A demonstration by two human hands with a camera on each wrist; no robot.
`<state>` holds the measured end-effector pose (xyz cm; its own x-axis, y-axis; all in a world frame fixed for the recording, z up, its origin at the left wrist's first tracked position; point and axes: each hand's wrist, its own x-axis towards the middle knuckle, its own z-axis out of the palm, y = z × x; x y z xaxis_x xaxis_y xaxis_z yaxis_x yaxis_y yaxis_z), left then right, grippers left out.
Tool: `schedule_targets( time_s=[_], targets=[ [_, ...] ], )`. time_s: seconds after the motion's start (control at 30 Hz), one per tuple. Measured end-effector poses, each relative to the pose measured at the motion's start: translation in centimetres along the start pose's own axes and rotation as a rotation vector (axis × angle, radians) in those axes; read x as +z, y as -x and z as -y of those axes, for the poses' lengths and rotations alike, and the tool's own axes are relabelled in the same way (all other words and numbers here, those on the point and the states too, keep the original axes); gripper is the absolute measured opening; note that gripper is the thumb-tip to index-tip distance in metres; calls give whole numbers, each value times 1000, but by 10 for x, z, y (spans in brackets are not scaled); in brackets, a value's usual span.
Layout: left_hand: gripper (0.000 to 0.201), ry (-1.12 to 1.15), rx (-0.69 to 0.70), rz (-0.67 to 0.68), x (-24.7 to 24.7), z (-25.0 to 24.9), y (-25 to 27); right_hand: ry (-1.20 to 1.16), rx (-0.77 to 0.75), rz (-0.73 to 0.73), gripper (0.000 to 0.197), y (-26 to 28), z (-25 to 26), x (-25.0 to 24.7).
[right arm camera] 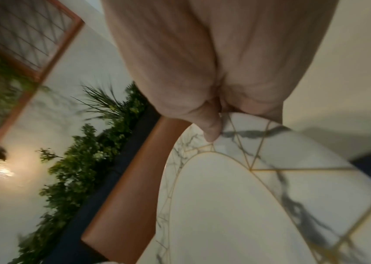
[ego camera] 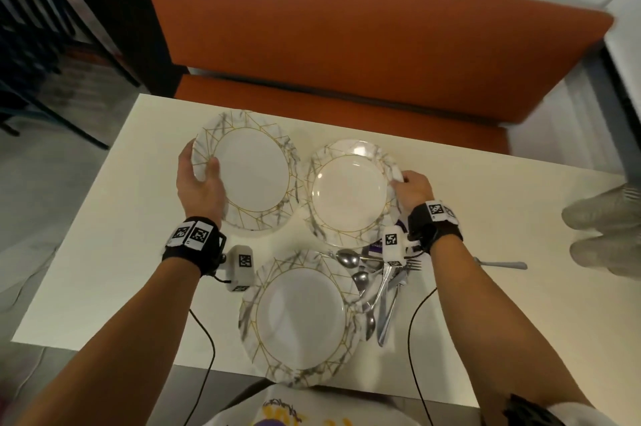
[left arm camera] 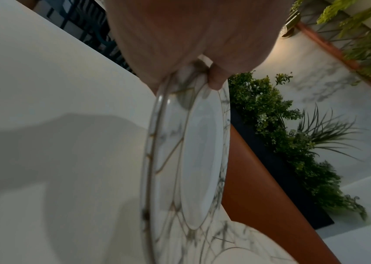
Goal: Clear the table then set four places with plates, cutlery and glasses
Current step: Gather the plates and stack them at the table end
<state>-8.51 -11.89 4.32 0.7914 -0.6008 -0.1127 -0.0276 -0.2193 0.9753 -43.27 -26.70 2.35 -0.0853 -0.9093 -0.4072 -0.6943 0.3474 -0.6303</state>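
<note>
Three marbled plates with gold lines sit over a white table [ego camera: 104, 252]. At the left, the left hand [ego camera: 199, 183] grips the far-left plate [ego camera: 253, 172] at its left rim: the thumb lies on the upper face and the fingers curl beneath. The left wrist view shows this plate tilted and raised off the tabletop, with the thumb [left arm camera: 217, 78] pressed on the rim. In the centre, the near plate [ego camera: 298, 314] lies flat at the front edge of the table, held by no hand. To its right, a loose pile of cutlery [ego camera: 374, 287] rests on the table, touching the near plate's right rim; spoons, forks and knives overlap in it. Above the pile, the centre-right plate [ego camera: 350, 197] sits just beside the far-left plate. The right hand [ego camera: 412, 190] pinches its right rim, thumb on top and fingers under; the right wrist view confirms the thumb [right arm camera: 211, 132] clamped on the rim. Whether this plate rests on the table or is lifted cannot be told. Further right, a single utensil [ego camera: 503, 264] lies alone on the tabletop. At the far right edge stand blurred clear glasses [ego camera: 603, 235]. An orange bench [ego camera: 347, 27] runs behind the table.
</note>
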Motion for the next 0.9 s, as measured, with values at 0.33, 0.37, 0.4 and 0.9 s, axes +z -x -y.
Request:
schedule_targets(
  time_s=[0.33,0.37,0.4,0.9],
  targets=[
    [42,122,-149,160,35,-7,25,-104,-239,-111,25,13,27,-66],
    [42,169,-188,182,38,-7,31,-129,-224,-91,25,14,28,-63],
    [42,214,-230,197,40,-6,34,-149,-206,-74,25,15,28,-56],
    [21,261,-387,193,39,2,68,-113,-88,3,46,88,21,40]
  ],
)
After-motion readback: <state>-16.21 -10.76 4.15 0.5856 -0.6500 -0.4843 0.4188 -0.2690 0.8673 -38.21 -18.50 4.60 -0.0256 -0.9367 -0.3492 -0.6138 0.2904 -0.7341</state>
